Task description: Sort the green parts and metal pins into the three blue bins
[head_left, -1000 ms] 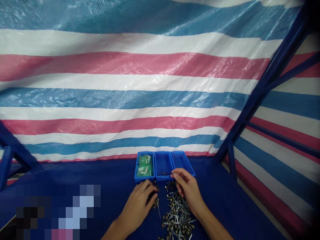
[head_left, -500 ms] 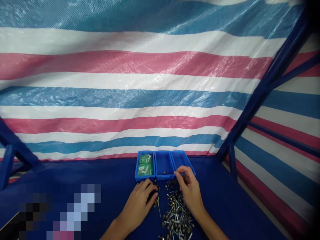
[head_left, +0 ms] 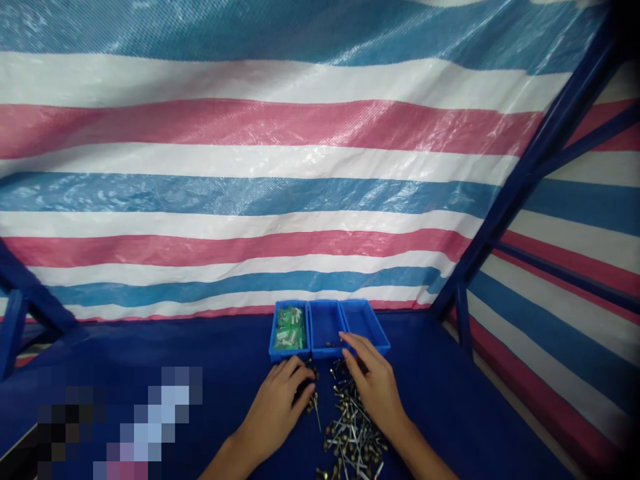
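Note:
My left hand (head_left: pixel 277 408) rests on the tabletop, its fingers curled around several headed metal rods (head_left: pixel 317 407); most are hidden under the fingers. One rod's thin silver shank sticks out below the thumb. My right hand (head_left: pixel 373 380) is over the front edge of the middle blue bin (head_left: pixel 326 321), thumb and forefinger apart, with nothing visible between them. A few small dark pieces (head_left: pixel 331 345) lie at the front of that bin. Below and left of my right hand spreads a loose pile of rods (head_left: pixel 354 427) with thin shanks and brass-coloured or dark heads.
The left blue bin (head_left: pixel 273 333) contains green-and-clear packets (head_left: pixel 291 328) with white pieces. A right-hand blue bin (head_left: pixel 363 319) adjoins the middle one. Striped sheeting (head_left: pixel 250 193) stands behind the dark blue tabletop (head_left: pixel 175 347). Blue frame posts (head_left: pixel 493 230) flank it. A pixelated patch covers the lower left.
My right hand has shifted slightly left over the middle bin, and its pinched fingertips have parted. My left hand has stayed in place.

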{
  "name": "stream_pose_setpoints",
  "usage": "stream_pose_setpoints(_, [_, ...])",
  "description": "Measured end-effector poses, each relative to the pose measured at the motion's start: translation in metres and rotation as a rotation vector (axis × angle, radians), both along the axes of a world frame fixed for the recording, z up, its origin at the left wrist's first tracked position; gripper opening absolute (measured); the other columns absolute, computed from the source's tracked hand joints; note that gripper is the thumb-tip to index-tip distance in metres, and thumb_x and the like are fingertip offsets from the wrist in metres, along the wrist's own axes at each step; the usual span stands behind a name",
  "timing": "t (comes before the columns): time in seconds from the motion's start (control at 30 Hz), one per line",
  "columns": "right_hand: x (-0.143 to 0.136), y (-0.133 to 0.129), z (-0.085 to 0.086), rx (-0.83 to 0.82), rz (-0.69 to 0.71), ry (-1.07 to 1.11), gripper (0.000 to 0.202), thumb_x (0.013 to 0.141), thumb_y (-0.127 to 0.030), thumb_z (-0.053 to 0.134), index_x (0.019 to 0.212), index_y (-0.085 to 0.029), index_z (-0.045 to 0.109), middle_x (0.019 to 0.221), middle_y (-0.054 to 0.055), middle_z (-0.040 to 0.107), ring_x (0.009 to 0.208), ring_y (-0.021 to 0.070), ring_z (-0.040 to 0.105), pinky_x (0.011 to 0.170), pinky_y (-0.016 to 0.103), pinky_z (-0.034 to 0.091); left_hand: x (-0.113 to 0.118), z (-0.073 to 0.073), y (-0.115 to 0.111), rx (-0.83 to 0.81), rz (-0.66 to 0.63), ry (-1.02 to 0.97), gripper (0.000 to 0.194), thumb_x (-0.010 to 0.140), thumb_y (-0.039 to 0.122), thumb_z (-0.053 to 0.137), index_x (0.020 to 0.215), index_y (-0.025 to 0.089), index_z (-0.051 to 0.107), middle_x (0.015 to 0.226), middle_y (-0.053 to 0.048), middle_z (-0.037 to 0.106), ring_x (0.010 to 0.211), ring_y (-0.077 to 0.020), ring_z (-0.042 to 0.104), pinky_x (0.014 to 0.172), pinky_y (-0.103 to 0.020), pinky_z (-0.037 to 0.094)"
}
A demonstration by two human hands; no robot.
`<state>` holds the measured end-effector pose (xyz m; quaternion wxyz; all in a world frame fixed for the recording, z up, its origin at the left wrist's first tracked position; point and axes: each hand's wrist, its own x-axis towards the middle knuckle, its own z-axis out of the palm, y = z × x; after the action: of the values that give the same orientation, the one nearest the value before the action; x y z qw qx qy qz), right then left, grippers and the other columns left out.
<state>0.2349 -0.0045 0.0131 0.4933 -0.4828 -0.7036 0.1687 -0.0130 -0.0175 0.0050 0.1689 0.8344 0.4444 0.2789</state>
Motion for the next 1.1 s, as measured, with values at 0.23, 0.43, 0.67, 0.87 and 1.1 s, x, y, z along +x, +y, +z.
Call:
stream_pose_setpoints(0.23, [0.000,0.002,-0.013,-0.025,-0.056,-0.179,0.044,0.110,-0.034,0.051,0.154,-0.034,0.060,0.153,0.004,0.064,0.138,0.0271,0.064,0.117,0.044,0.054,0.000,0.000,0.000,0.011,0.003,0.002,0.013,0.109,0.026,0.058,0.115,0.028,0.069,0.115,-0.003,0.068,0.106,-0.0251,0.068,0.096,-0.041,0.056])
stream_pose_setpoints(0.43, [0.000,0.002,-0.017,-0.035,-0.058,-0.287,0.050,0.109,-0.027,0.050,0.159,-0.036,0.053,0.157,0.003,0.061,0.137,0.0261,0.065,0.112,0.043,0.058,0.000,0.000,0.000,0.007,0.010,0.009,0.012,0.109,0.025,0.060,0.114,0.028,0.069,0.114,-0.003,0.068,0.106,-0.0251,0.068,0.096,-0.041,0.055])
stream_pose_setpoints(0.67, [0.001,0.002,-0.017,-0.041,-0.024,-0.328,0.047,0.110,-0.026,0.047,0.155,-0.032,0.057,0.159,0.005,0.059,0.137,0.0253,0.066,0.112,0.042,0.058,0.000,-0.002,0.000,-0.009,-0.004,0.003,0.013,0.111,0.027,0.056,0.115,0.027,0.068,0.115,-0.004,0.067,0.106,-0.0255,0.066,0.097,-0.042,0.054])
stream_pose_setpoints(0.87, [0.000,0.002,-0.015,-0.025,-0.029,-0.297,0.046,0.110,-0.029,0.049,0.154,-0.032,0.059,0.155,0.006,0.063,0.134,0.0266,0.068,0.111,0.043,0.058,0.000,0.000,0.000,-0.018,-0.008,0.003,0.013,0.111,0.028,0.056,0.116,0.028,0.068,0.116,-0.004,0.066,0.107,-0.0255,0.066,0.097,-0.043,0.054])
stream_pose_setpoints(1.1, [-0.003,-0.005,-0.003,-0.015,0.068,-0.294,0.038,0.110,-0.029,0.049,0.145,-0.033,0.064,0.144,0.008,0.066,0.119,0.0247,0.073,0.099,0.035,0.063,0.000,0.002,-0.001,-0.006,-0.005,-0.008,0.014,0.111,0.029,0.055,0.115,0.028,0.069,0.114,-0.004,0.067,0.106,-0.0255,0.067,0.096,-0.041,0.055])
